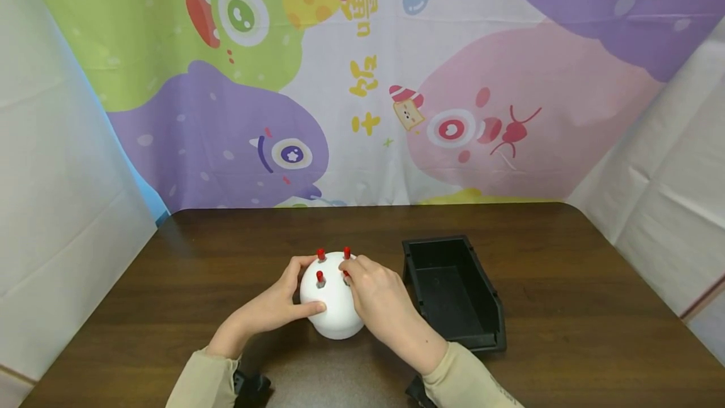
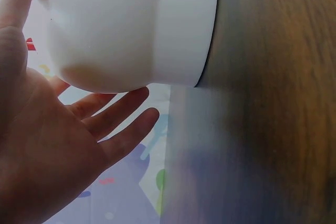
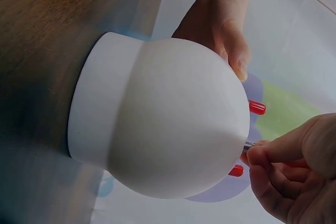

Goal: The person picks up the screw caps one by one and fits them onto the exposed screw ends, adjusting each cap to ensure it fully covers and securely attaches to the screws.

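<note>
A white dome (image 1: 334, 313) on a short round base stands on the table, with several red-capped toggle switches (image 1: 320, 279) sticking up from its top. My left hand (image 1: 270, 302) holds the dome from the left, thumb on the near side and index finger near the top; in the left wrist view its other fingers (image 2: 123, 111) reach loosely along the side. My right hand (image 1: 381, 294) pinches a toggle switch at the dome's right, between thumb and fingers. In the right wrist view its metal part (image 3: 248, 146) shows, while the fingertips hide its cap.
Right of the dome, close by my right wrist, sits a black open bin (image 1: 453, 288). The brown wooden table (image 1: 566, 307) ends at a patterned cloth (image 1: 391, 162) behind, with white cloth at both sides.
</note>
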The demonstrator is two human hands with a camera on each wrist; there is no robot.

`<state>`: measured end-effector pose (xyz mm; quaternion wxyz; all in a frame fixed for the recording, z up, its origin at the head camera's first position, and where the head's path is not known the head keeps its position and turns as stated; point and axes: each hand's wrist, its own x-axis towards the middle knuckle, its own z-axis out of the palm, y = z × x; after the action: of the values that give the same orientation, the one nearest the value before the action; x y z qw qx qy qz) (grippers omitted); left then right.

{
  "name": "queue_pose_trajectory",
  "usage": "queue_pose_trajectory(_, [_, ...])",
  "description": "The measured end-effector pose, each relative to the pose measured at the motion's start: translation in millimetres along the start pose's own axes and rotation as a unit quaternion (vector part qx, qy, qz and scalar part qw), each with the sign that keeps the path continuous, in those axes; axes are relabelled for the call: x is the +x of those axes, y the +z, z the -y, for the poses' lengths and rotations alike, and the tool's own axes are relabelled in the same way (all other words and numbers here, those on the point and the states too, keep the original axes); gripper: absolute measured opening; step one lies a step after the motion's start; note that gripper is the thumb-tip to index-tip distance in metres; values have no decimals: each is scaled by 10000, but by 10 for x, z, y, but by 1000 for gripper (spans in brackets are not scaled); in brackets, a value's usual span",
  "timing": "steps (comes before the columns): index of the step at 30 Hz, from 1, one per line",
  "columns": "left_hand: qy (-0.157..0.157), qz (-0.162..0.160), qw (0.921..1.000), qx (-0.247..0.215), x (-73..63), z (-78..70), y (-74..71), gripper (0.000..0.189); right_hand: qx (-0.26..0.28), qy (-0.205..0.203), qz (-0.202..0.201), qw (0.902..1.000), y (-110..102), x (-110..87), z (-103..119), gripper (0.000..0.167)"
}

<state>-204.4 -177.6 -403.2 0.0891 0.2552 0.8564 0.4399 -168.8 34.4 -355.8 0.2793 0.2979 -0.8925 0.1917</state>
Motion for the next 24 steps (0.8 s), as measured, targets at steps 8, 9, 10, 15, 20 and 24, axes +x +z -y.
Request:
queue_pose_trajectory(8, [-43, 18, 10000, -37, 3, -2, -1, 73, 37, -34, -139, 9999, 21, -16, -11, 14])
queue_pose_trajectory(9, [-50, 15, 10000, -42, 1, -3, -1, 73, 47, -43, -154, 9999, 23, -18, -11, 14])
queue_pose_trajectory(10, [-54, 10, 10000, -40, 1, -6, -2, 73, 52, -55, -168, 9998, 24, -19, -11, 14])
queue_pose_trajectory(15, [-70, 5, 10000, -19, -3, -4, 2, 74, -39, -131, -247, 9996, 26, -24, -10, 15])
queue_pose_trajectory(20, [-92, 4, 10000, -22, -3, 2, 10, 74, -247, -199, -262, 9992, 18, -22, -7, 16])
queue_pose_trajectory(24, [-67, -6, 10000, -8, 4, 3, 7, 74, -370, -230, -230, 9988, 2, -15, -7, 15])
